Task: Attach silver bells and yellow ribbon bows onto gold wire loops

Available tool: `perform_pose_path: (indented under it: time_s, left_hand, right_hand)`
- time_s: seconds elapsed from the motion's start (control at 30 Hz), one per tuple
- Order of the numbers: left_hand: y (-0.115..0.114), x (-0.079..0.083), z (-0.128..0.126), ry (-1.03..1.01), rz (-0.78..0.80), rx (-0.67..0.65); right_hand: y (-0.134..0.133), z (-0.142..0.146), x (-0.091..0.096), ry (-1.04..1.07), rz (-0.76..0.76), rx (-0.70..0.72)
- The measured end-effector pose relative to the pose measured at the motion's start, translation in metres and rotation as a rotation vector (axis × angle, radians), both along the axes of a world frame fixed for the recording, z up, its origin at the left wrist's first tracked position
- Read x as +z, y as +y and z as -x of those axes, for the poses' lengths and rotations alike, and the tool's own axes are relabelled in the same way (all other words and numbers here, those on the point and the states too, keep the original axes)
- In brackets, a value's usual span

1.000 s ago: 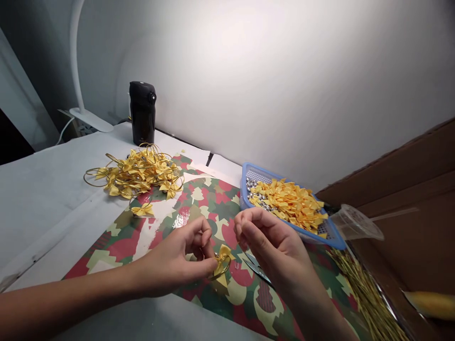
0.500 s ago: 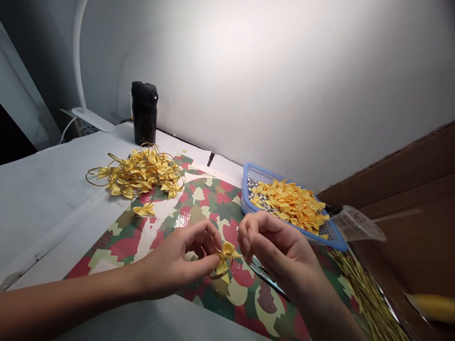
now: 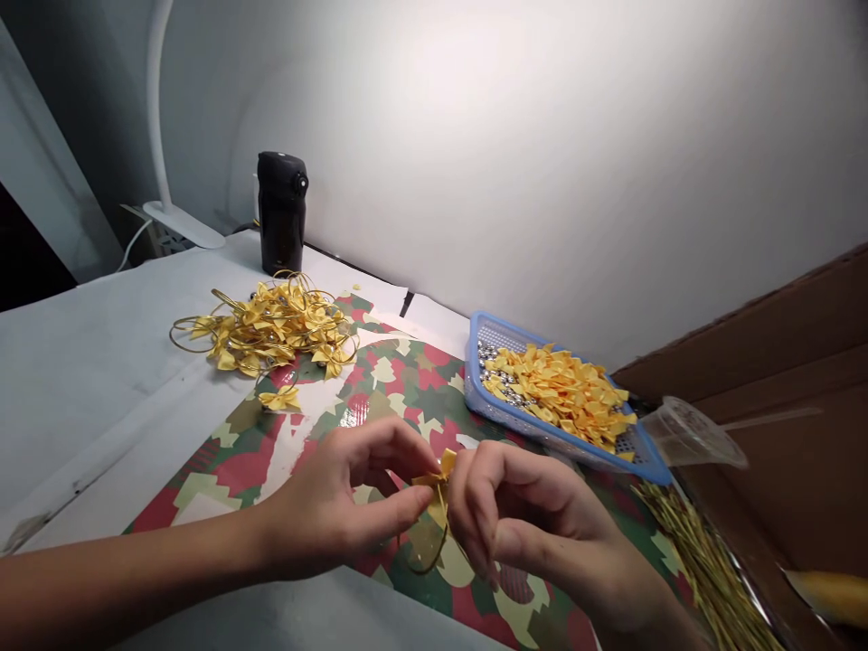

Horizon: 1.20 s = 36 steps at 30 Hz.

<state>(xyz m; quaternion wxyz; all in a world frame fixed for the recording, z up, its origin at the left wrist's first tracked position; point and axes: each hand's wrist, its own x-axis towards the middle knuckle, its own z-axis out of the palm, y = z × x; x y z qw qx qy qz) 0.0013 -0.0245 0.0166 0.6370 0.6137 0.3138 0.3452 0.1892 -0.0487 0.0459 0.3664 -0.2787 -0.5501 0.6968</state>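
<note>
My left hand (image 3: 359, 497) pinches a small yellow ribbon bow (image 3: 444, 466) between thumb and fingertips, low over the patterned sheet. A thin gold cord (image 3: 440, 542) hangs from the bow in a loop. Against the bow's right side, my right hand (image 3: 535, 533) is closed with curled fingers. What its fingertips grip is hidden. Left of my hands lies a pile of yellow bows with gold cord loops (image 3: 278, 325), and a single bow (image 3: 280, 399) sits just in front of it.
A blue plastic basket (image 3: 478, 398) at the right holds yellow ribbon pieces and silver beads. Beside it are a clear plastic cup (image 3: 698, 434) and a bundle of gold cords (image 3: 705, 561). A black bottle (image 3: 282, 217) and a white lamp (image 3: 180, 226) stand at the back left.
My right hand has come down and in against the bow, its fingers curling more. The bow has turned and its cord loop hangs lower. The scissors blades are now covered by my right hand.
</note>
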Motion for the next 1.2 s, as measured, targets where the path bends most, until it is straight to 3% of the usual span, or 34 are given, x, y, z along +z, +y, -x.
perform_pose_path:
  time_s: [0.17, 0.37, 0.53, 0.7, 1.0, 1.2]
  left_hand:
    - [0.0012, -0.0002, 0.0007, 0.053, -0.04, -0.021]
    - [0.0014, -0.0037, -0.0002, 0.078, -0.073, -0.009]
    - [0.0019, -0.0025, -0.0012, 0.104, -0.103, 0.011]
    - [0.0018, -0.0007, -0.0013, 0.101, -0.057, -0.003]
    - [0.0028, 0.0001, -0.0015, 0.014, 0.18, -0.036]
    - [0.0035, -0.005, -0.0009, -0.016, 0.199, -0.041]
  right_hand:
    - [0.0003, 0.0005, -0.0003, 0.026, -0.002, -0.035]
    - [0.0059, -0.002, -0.0033, 0.078, -0.032, -0.229]
    - [0.0078, -0.0044, -0.0028, 0.123, -0.039, -0.282]
    - [0.0051, -0.0038, -0.0018, 0.115, -0.051, -0.283]
    - [0.0044, -0.0027, -0.0059, 0.056, -0.046, -0.246]
    - [0.0024, -0.0011, -0.0034, 0.069, -0.036, -0.231]
